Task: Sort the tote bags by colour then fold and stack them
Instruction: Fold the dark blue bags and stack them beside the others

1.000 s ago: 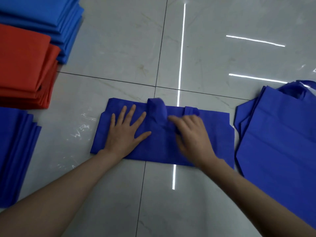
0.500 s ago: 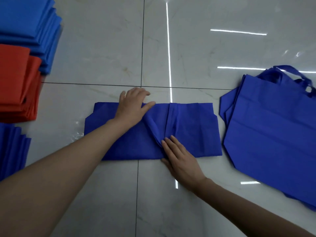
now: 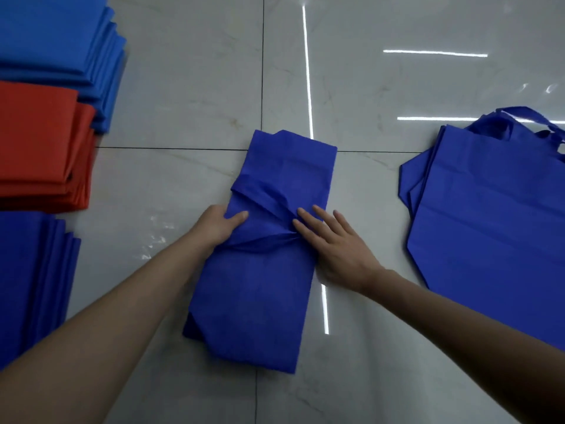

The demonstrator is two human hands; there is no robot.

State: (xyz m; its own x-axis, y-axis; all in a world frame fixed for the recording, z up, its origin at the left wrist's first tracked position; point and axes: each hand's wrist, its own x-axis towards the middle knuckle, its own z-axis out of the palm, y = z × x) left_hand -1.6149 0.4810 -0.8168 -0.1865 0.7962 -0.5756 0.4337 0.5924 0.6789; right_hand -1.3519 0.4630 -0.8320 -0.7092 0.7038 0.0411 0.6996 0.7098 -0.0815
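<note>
- We see the left hand point(image 3: 218, 226) with its grip pinching the left edge of a folded dark blue tote bag point(image 3: 263, 289). The thumb lies on top of the cloth and the fingers are tucked out of sight beneath.
- The right hand point(image 3: 339, 249) lies flat, fingers straight and spread, with its fingertips pressing the bag's right edge.
- Between the two hands the cloth bunches into slanting creases.
- The bag is a long, narrow strip in the middle of the floor point(image 3: 183, 87), between both forearms. Its long axis runs away from us, the far end leaning slightly right.
- The floor is glossy pale marble tile with dark grout lines and bright reflections of strip lights.
- Well apart on the left we see three piles of folded bags: a lighter blue stack point(image 3: 55, 41) farthest, a red stack point(image 3: 39, 142) in the middle and a dark blue stack point(image 3: 27, 270) nearest.
- On the right lie the unfolded dark blue bags point(image 3: 489, 215), flat, handles at their far end.
</note>
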